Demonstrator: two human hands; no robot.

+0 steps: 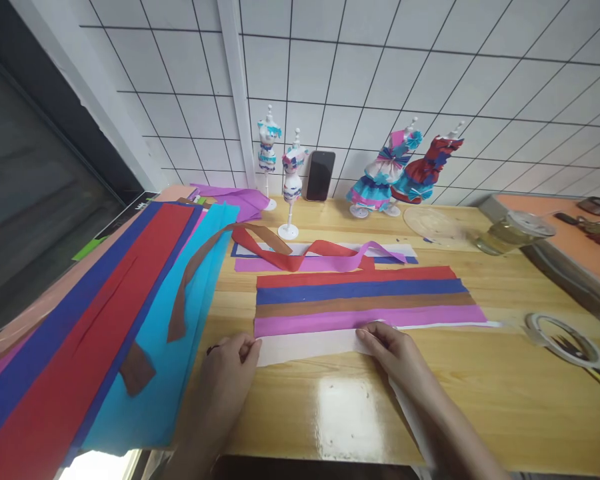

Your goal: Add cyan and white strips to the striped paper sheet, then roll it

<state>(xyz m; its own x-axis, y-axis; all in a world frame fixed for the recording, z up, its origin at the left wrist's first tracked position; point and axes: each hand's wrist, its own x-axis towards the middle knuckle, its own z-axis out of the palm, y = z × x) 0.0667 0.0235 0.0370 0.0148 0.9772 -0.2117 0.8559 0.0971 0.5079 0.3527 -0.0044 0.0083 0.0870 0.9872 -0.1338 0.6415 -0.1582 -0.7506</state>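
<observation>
A white crepe-like strip (pixel 310 345) stretches between my hands, along the lower edge of a striped panel (pixel 360 290) of red, blue, brown and purple bands. My left hand (pixel 225 377) pinches the strip's left end beside the purple band. Further right, my right hand (pixel 393 350) grips the same strip between thumb and fingers, and its loose end hangs down behind my right forearm. A thin white line of what looks like tape shows along the purple band's lower right edge. Above the panel lie loose red and purple strips (pixel 325 250), partly curled.
Long red, blue and turquoise sheets (pixel 200 280) cover the table's left side. Small dressed mannequins (pixel 291 180) and a phone (pixel 321 176) stand against the tiled wall. To the right are a tape roll (pixel 543 327) and a cup (pixel 510 233) of yellowish liquid.
</observation>
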